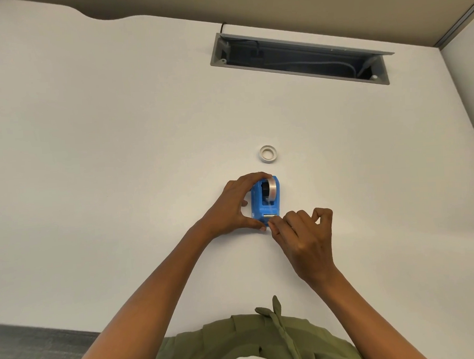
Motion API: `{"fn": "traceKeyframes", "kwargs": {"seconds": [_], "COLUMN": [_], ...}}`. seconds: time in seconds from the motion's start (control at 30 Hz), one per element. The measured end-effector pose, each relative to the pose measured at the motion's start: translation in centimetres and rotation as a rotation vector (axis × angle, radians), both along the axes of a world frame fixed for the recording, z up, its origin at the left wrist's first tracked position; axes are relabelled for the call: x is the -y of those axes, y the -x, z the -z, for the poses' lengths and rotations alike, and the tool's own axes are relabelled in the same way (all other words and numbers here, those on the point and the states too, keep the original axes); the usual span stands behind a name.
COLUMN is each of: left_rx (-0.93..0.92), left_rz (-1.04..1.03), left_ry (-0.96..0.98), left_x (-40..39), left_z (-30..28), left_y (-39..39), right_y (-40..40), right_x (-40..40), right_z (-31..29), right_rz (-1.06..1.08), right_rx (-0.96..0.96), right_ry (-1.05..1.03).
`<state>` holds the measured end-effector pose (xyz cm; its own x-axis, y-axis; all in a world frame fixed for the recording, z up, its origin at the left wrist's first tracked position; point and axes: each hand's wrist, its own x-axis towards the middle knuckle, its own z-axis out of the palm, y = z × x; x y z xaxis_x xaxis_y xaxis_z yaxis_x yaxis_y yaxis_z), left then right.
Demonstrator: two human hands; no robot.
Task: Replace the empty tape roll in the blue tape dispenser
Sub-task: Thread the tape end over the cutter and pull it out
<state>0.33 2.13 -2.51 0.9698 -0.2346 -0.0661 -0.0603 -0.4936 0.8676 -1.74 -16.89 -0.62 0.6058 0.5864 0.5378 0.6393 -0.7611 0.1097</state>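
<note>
My left hand (233, 207) grips the blue plastic tape dispenser (266, 202), frame centre; my right hand (306, 236) pinches the clear tape end at its cutter. No legible writing. White desk (119, 158).

On the table (119, 158) straight ahead of you stands the tape dispenser (264, 202), with a tape roll (271, 189) seated in its far end and its cutter end nearest you. Your left hand (232, 207) wraps around its left side, and your right hand (304, 230) sits just beside its near right corner, fingertips (271, 224) touching the cutter end. Beyond the dispenser, apart from it, the empty roll core (268, 154) lies flat, and farther back to the right a cable tray (298, 58) is sunk into the table.
</note>
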Motion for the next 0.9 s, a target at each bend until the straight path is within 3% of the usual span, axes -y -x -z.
{"fn": "traceKeyframes", "kwargs": {"seconds": [0.33, 0.7, 0.9], "left_rx": [0.015, -0.024, -0.008], "left_rz": [0.0, -0.019, -0.014], "left_ry": [0.017, 0.037, 0.023], "left_x": [0.0, 0.0, 0.0], "left_z": [0.1, 0.0, 0.1], "left_y": [-0.1, 0.1, 0.1], "right_y": [0.6, 0.4, 0.4], "right_x": [0.4, 2.1, 2.1], "right_z": [0.5, 1.0, 0.1], "right_rz": [0.041, 0.203, 0.197], "right_rx": [-0.174, -0.578, -0.653], "right_ry": [-0.031, -0.264, -0.388]}}
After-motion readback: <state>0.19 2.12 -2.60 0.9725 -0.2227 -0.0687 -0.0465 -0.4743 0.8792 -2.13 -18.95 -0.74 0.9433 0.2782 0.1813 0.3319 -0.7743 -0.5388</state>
